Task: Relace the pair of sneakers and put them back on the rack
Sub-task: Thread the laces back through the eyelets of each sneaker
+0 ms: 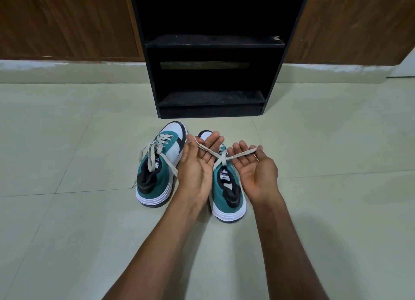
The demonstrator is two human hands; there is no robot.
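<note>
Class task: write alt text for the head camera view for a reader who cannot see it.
Two open hands, left hand and right hand, stretch the lace of the right sneaker across their palms. The left sneaker sits beside it on the tiled floor, before a black shoe rack.

We had a single view, from a wide-angle camera worn on the head, which looked forward and steeply down at the floor (67,142). Both forearms reached in from the bottom edge, so the hands sat close, near the middle of the picture. The rack (213,75) stood farther off, upright at top centre, facing us. Straight edges bowed toward the sides of the picture. No second view shared the scene.
</note>
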